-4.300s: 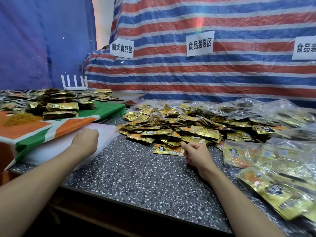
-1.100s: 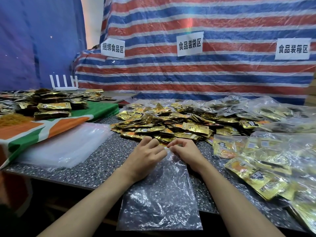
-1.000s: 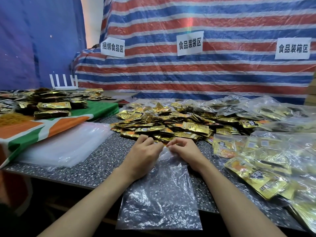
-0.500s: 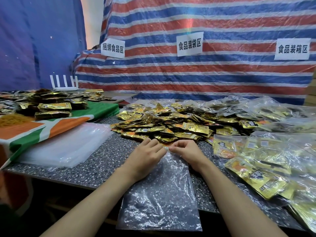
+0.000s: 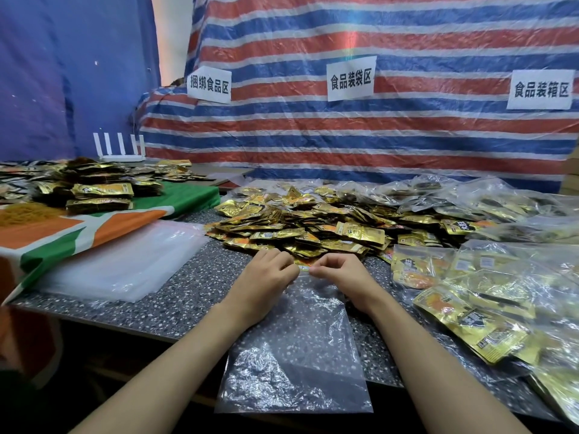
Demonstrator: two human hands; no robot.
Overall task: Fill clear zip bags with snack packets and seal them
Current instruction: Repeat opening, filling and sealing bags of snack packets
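Pretty much the only bare table (image 5: 188, 296) is the speckled patch at the near edge, between the stack of empty bags (image 5: 125, 261) on the left and the clear zip bag (image 5: 297, 355) draped over that edge in the middle. There's a thin strip right of the bag too, then filled bags (image 5: 485, 292) crowd the right side. A heap of gold packets (image 5: 313, 227) blocks the far side, and an orange-green cloth (image 5: 103, 228) covers the left end.

Hung across 12 o'clock: red, white and blue striped plastic tarpaulin (image 5: 313, 136), pinned with three white paper signs in black characters (image 5: 351, 79). At 10 o'clock, dark blue sheet (image 5: 72, 73), white four-antenna router (image 5: 120, 148) below. At 9 o'clock, green, orange and white cloth (image 5: 94, 230) draped over speckled grey stone tabletop (image 5: 188, 296), mustard-yellow stringy heap (image 5: 25, 213) on top.
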